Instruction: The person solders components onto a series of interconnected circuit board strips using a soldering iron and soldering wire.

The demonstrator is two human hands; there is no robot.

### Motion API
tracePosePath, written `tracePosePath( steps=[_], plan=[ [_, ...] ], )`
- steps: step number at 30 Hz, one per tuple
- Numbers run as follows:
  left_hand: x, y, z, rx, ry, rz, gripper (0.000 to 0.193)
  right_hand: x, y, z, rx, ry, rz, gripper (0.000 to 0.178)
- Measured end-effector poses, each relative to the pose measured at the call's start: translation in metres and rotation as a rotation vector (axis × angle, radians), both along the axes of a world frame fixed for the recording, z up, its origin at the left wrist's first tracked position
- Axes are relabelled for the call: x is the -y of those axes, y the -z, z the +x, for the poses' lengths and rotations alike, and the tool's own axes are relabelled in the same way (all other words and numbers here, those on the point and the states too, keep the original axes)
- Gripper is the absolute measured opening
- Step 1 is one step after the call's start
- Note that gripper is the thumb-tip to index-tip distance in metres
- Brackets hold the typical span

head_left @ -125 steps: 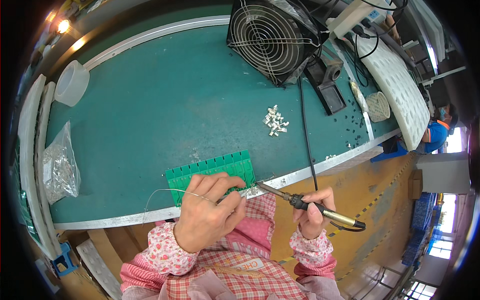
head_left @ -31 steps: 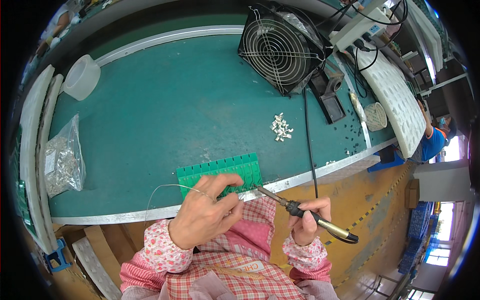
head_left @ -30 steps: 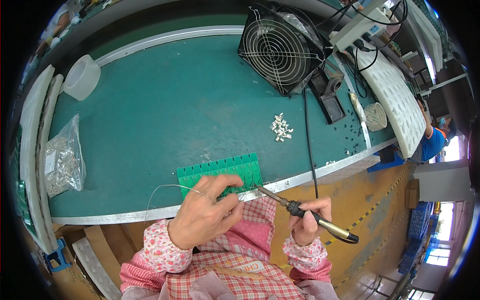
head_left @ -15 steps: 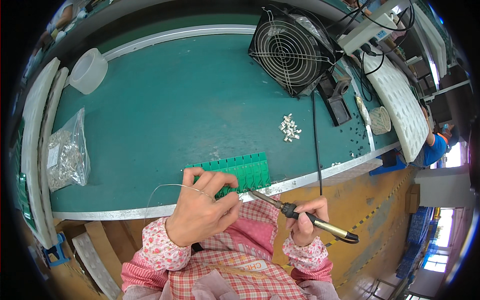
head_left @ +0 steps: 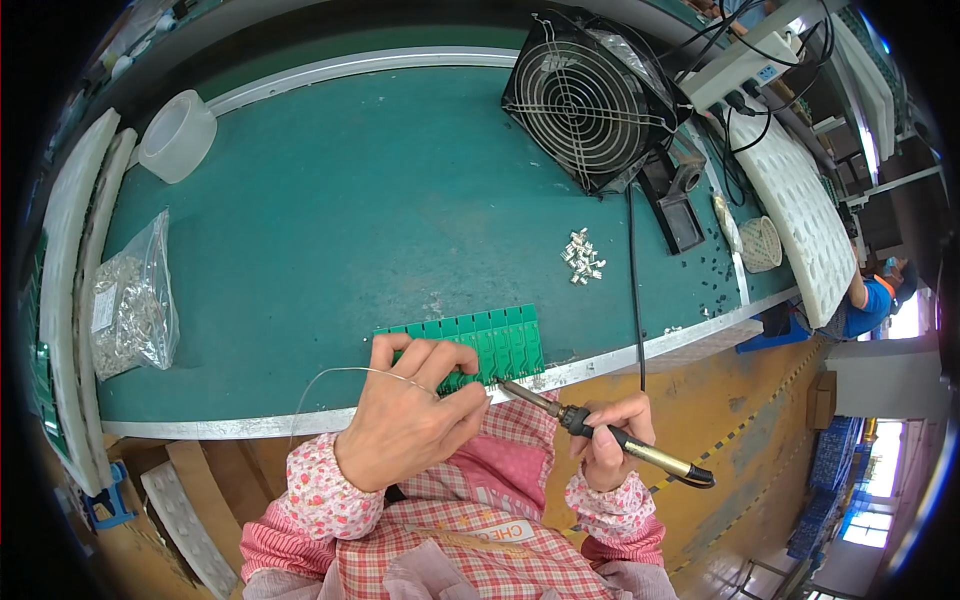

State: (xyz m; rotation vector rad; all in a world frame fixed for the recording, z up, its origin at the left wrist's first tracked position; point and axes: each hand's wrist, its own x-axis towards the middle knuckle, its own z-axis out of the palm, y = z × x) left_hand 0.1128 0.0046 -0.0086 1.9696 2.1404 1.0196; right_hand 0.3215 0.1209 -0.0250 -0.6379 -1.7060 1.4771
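Note:
A green circuit board panel (head_left: pixel 500 338), scored into several strips, lies at the front edge of the bench. My left hand (head_left: pixel 412 405) is closed over its left part, with a thin solder wire (head_left: pixel 335 371) pinched in the fingers; the wire's loose end curls off to the left. In my right hand (head_left: pixel 615 440) is a soldering iron (head_left: pixel 575 420), gripped by its dark handle. The iron's tip meets the near edge of the panel, close to my left fingertips. Exactly where wire and tip touch is too small to make out.
Small white connectors (head_left: pixel 582 256) lie piled right of the panel. A black fan (head_left: pixel 590 110) and an iron stand (head_left: pixel 675 205) are behind, with a black cable (head_left: pixel 634 290) running forward. At left are a bag of metal parts (head_left: pixel 135 300), a tape roll (head_left: pixel 178 137) and foam trays (head_left: pixel 75 300).
Almost nothing differs. Both hands, the iron and the panel keep their places; the view has shifted very slightly.

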Motion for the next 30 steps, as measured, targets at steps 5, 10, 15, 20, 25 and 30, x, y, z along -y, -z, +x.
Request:
tracePosePath(
  steps=[5,10,15,20,25,30],
  plan=[
    [-0.001,0.001,0.001,-0.030,-0.006,-0.002,0.014,0.001,-0.003,-0.002,0.012,-0.015,0.036,0.029],
    [0.004,0.002,0.000,-0.037,-0.003,0.002,0.014,0.002,0.001,-0.003,-0.022,0.058,0.104,0.030],
    [0.008,0.000,-0.001,-0.011,-0.005,0.007,0.014,-0.002,-0.001,0.007,-0.090,0.008,0.006,0.024],
    [0.010,0.001,-0.002,0.019,-0.006,0.020,0.014,-0.002,0.001,0.008,-0.051,-0.062,0.045,0.024],
    [0.009,0.005,-0.002,0.033,-0.018,0.031,0.014,0.006,-0.002,-0.006,-0.021,-0.019,0.072,0.027],
    [0.008,0.005,-0.002,0.042,-0.022,0.040,0.015,0.005,0.001,-0.006,0.003,-0.028,0.098,0.028]
  ],
)
